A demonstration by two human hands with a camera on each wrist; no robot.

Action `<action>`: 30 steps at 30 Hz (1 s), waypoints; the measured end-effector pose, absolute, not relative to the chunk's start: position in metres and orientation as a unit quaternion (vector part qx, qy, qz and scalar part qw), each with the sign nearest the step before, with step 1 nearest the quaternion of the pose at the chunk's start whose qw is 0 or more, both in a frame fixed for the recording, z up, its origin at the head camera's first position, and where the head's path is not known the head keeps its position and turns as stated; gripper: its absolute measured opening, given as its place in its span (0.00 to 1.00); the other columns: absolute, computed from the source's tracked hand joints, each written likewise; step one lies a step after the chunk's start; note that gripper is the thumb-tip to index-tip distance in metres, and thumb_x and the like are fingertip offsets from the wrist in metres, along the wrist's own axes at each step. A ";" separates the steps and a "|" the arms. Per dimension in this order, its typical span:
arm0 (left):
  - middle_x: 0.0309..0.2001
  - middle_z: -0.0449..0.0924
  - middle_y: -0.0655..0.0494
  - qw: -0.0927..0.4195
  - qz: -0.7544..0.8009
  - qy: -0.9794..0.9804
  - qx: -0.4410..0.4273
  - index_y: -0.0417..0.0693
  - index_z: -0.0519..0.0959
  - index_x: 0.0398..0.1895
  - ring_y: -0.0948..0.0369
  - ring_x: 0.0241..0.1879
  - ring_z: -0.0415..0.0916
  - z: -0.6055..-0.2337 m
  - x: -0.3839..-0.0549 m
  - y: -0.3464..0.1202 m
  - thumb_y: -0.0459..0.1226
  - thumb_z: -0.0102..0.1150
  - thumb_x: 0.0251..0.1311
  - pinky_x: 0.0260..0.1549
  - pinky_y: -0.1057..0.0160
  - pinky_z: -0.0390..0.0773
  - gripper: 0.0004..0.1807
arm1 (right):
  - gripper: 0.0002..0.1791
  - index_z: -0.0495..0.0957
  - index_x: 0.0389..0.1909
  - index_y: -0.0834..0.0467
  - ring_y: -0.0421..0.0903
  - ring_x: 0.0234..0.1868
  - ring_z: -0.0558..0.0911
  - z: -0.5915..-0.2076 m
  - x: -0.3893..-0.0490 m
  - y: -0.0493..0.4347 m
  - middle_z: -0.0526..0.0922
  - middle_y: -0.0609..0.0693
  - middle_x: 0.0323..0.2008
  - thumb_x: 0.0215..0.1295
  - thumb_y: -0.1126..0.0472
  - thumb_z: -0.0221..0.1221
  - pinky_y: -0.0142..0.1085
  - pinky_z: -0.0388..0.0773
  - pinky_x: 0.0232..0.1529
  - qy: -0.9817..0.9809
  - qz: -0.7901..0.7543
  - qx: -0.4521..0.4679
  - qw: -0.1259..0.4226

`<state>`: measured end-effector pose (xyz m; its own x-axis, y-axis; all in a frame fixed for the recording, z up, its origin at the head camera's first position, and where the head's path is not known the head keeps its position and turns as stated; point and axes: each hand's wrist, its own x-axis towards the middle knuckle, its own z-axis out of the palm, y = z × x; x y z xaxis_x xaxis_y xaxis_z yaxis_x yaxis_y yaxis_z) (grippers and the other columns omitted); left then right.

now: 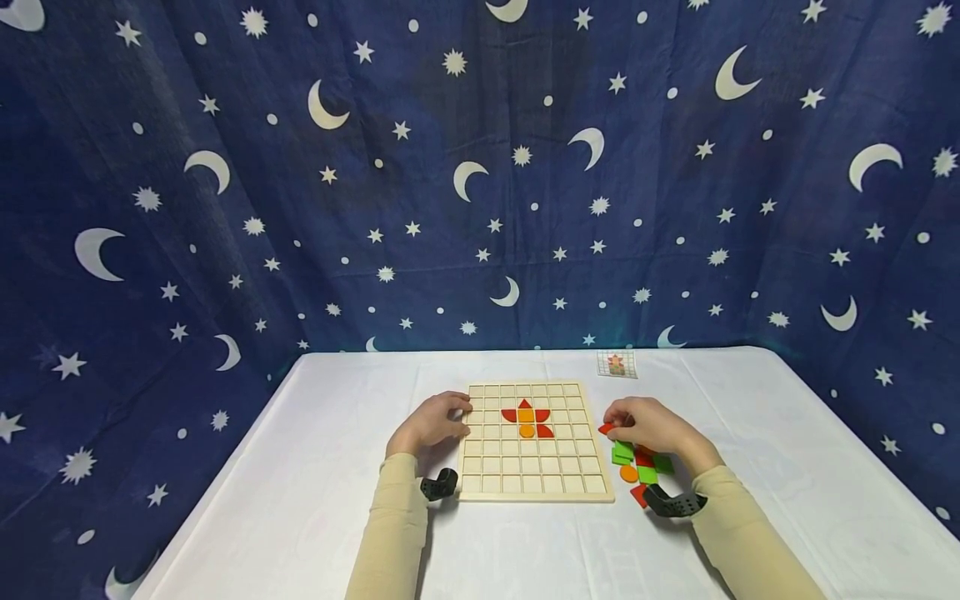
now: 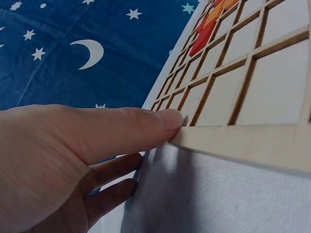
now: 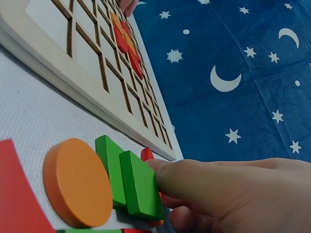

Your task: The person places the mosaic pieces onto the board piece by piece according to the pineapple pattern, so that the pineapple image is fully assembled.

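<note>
A wooden grid board (image 1: 501,492) lies flat on the white table. Near its middle is a figure of red pieces (image 1: 543,415) around an orange square (image 1: 526,414) and an orange disc (image 1: 527,431). At the board's left edge, my left hand (image 1: 433,423) rests its thumb on the rim (image 2: 243,145), the other fingers loosely bent. Right of the board, my right hand (image 1: 651,425) pinches a red piece (image 1: 605,428) by its fingertips; its full shape is hidden. Close to that hand lie green pieces (image 3: 141,184), another orange disc (image 3: 77,182) and loose red pieces (image 3: 19,194).
A small card (image 1: 617,363) with a coloured figure on a grid lies at the far side of the table (image 1: 360,392), beyond the board's right corner. Behind the table hangs a dark blue cloth (image 1: 420,275) with moons and stars. Each wrist wears a black camera mount (image 1: 439,485).
</note>
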<state>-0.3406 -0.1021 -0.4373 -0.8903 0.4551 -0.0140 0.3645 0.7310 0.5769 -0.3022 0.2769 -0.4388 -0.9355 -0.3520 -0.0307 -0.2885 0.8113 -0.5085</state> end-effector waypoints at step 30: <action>0.64 0.72 0.47 0.077 0.293 0.927 0.223 0.39 0.80 0.55 0.47 0.68 0.64 -0.438 -0.342 -0.102 0.33 0.69 0.54 0.69 0.49 0.62 0.23 | 0.08 0.84 0.39 0.57 0.38 0.31 0.75 -0.419 -0.323 0.169 0.81 0.43 0.32 0.61 0.58 0.67 0.34 0.78 0.36 0.922 -0.188 -0.336 -0.018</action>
<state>-0.3419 -0.1023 -0.4376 -0.8884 0.4589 -0.0116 0.3689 0.7286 0.5771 -0.3227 0.1694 -0.4186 -0.7730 -0.6141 0.1594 -0.6274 0.7026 -0.3358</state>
